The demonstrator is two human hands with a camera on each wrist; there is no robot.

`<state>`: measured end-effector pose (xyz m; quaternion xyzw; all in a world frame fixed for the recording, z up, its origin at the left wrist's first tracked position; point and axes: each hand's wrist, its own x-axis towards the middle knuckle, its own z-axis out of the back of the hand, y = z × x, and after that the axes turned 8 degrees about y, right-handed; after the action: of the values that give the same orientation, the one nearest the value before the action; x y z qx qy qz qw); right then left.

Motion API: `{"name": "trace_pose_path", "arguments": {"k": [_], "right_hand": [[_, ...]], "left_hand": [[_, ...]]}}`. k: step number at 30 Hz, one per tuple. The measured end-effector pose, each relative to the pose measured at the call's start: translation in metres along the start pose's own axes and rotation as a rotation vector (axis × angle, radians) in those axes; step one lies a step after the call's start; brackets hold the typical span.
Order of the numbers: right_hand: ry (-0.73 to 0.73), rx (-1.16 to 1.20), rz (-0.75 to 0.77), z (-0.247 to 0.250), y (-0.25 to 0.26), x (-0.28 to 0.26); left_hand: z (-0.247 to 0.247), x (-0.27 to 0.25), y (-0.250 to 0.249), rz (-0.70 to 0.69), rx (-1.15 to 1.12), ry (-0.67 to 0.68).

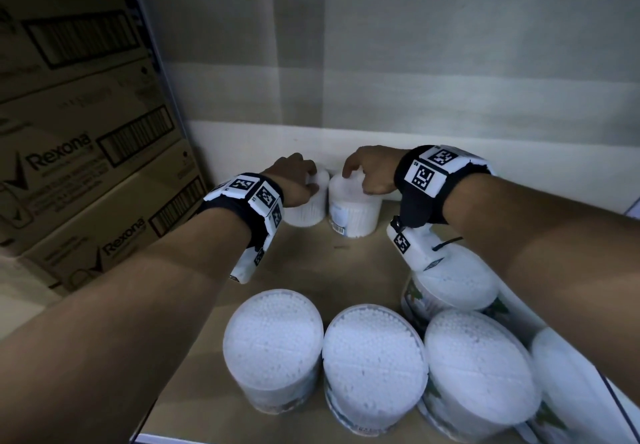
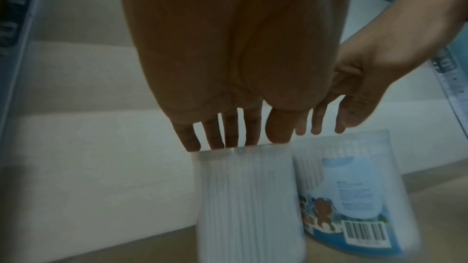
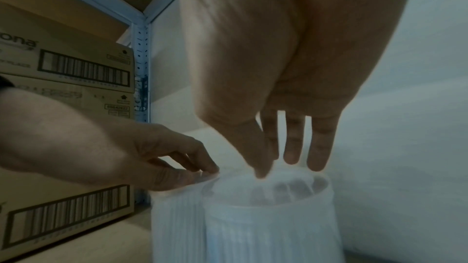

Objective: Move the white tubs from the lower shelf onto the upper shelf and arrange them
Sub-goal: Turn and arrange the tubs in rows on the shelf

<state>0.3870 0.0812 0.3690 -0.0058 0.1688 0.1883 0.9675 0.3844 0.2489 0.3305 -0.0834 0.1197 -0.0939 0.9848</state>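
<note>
The left tub (image 1: pixel 306 213) and right tub (image 1: pixel 353 211) stand upright, touching, far back on the shelf (image 1: pixel 346 270) — one beneath each hand. My left hand (image 1: pixel 294 180) pinches its rim; my right hand (image 1: pixel 370 173) rests straight fingers on top.

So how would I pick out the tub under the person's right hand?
Look to the back of the brown shelf board, where two white tubs stand side by side against the pale wall. It is the right-hand tub, under the right hand. Unlike its plain neighbour, it shows a label with a barcode.
</note>
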Motion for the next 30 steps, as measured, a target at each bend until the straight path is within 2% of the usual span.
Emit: {"name": "trace_pose_path", "arguments": {"k": [3, 7, 15, 26, 30], "right_hand": [[-0.046, 0.009, -0.06, -0.0007, -0.0002, 0.0039], [0.027, -0.033, -0.108, -0.0039, -0.0037, 0.0074], [0.027, -0.054, -0.097, -0.0023, -0.001, 0.0071], [0.054, -0.066, -0.001, 0.0038, 0.0008, 0.0002], [0.016, -0.026, -0.022, 0.001, 0.0015, 0.0053]], "left_hand": [[-0.0006, -0.0005, 0.0001, 0.0, -0.007, 0.001], [-0.0022, -0.0008, 0.0009, -0.003, -0.017, -0.009], [-0.0032, 0.0, 0.0014, -0.003, -0.023, -0.015], [-0.0049, 0.0006, 0.0025, -0.002, -0.021, -0.022], [-0.0052, 0.0009, 0.003, -0.005, -0.024, -0.024]]}}
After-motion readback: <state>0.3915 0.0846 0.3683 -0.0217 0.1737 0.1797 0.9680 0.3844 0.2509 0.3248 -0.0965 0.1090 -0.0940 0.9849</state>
